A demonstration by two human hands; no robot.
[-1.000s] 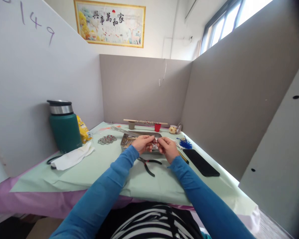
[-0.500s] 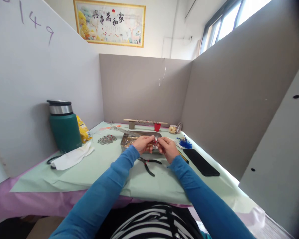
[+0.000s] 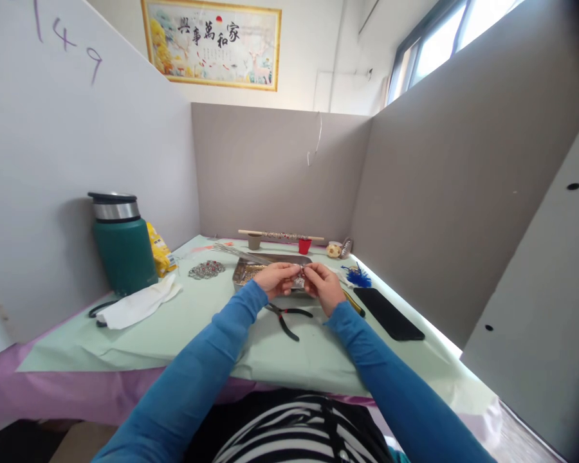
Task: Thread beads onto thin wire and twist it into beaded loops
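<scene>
While the black pliers (image 3: 285, 316) are lying on the green table cover (image 3: 183, 328), the left hand (image 3: 276, 279) and right hand (image 3: 324, 287) are pinching a small beaded piece (image 3: 299, 278) between fingertips, just above the metal tray (image 3: 245, 274).
</scene>
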